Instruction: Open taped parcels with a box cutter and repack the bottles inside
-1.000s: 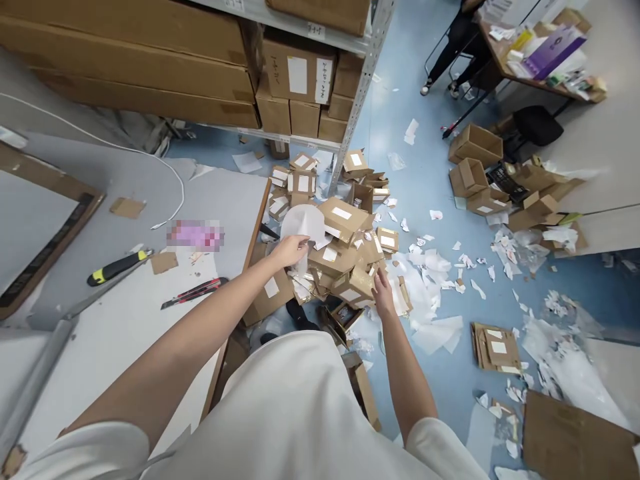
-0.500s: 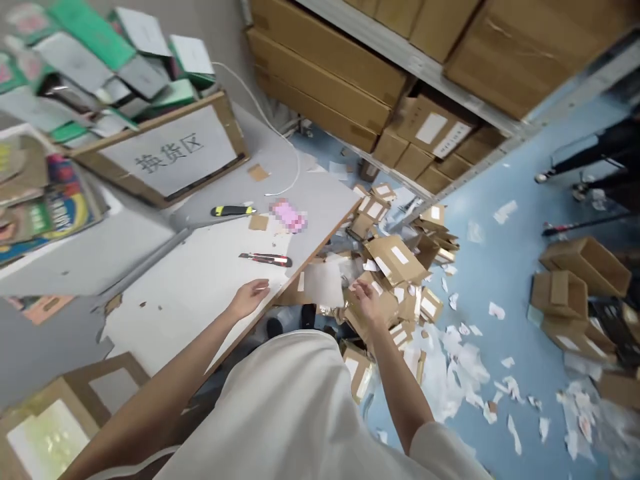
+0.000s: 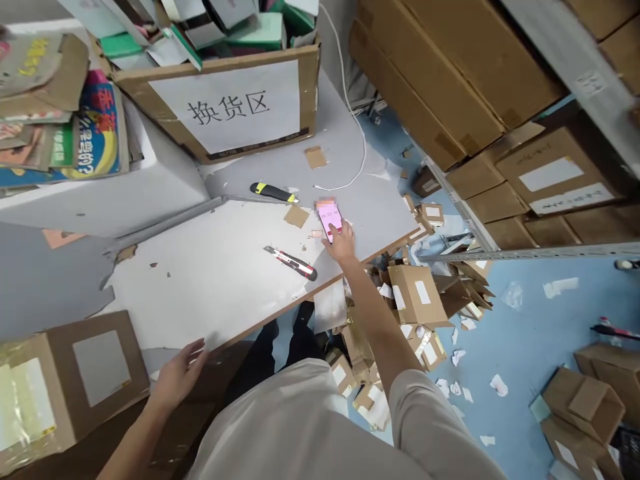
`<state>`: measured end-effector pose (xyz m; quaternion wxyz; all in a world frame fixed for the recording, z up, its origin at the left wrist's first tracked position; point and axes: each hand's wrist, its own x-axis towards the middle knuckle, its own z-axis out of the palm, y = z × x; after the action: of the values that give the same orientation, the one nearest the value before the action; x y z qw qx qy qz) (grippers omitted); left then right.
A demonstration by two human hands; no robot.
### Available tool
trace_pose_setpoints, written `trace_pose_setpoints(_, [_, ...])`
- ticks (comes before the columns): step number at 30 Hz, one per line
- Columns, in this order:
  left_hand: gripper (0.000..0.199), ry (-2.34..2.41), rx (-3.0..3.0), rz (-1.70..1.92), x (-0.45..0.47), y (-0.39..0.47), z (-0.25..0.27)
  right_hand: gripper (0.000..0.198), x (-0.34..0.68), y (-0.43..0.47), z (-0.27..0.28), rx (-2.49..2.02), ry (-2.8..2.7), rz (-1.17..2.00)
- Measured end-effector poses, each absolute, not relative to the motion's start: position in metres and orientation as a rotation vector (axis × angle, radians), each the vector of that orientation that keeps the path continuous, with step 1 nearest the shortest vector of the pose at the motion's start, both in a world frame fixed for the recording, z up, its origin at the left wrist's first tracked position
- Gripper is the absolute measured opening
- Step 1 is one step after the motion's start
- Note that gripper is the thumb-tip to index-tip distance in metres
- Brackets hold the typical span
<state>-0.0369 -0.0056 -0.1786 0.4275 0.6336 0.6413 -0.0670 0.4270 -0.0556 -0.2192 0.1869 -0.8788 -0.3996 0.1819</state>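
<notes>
A smartphone (image 3: 329,217) with a lit pink screen and a timer lies on the work table. Over its lower end rests my right hand (image 3: 343,244), fingers apart, fingertips touching the screen; it does not lift the phone. My left hand (image 3: 181,373) hovers by the table's front edge, fingers loosely spread and holding nothing, just right of a taped cardboard box (image 3: 60,380). Between the hands lies a red-and-black box cutter (image 3: 291,262) with its blade out. Farther back is a yellow-and-black utility knife (image 3: 273,193).
At the back, a cardboard carton (image 3: 225,110) full of small boxes bears a paper sign. A white bin (image 3: 160,167) of printed packaging stands left. Shelving (image 3: 530,100) with long cartons rises right. Discarded boxes (image 3: 417,293) and paper scraps litter the blue floor (image 3: 535,333).
My right hand has moved from beyond the table edge onto the phone. My left hand has moved back and left, near the taped box. The view has turned toward the table.
</notes>
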Motion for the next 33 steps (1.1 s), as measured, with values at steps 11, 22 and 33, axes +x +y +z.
trace_pose_setpoints(11, [0.043,1.849,1.281,0.114,-0.069,-0.048,-0.141,0.054,0.392,-0.039,-0.213,-2.232,-1.194,0.390])
trace_pose_setpoints(22, [0.039,1.772,0.185,0.912,-0.163,-0.060,-0.115,0.057,0.128,0.100,-0.147,-1.386,-1.991,1.176])
trace_pose_setpoints(33, [0.044,1.514,0.141,1.071,-0.180,-0.028,-0.110,0.050,-0.026,0.150,-0.157,-1.502,-1.585,1.428])
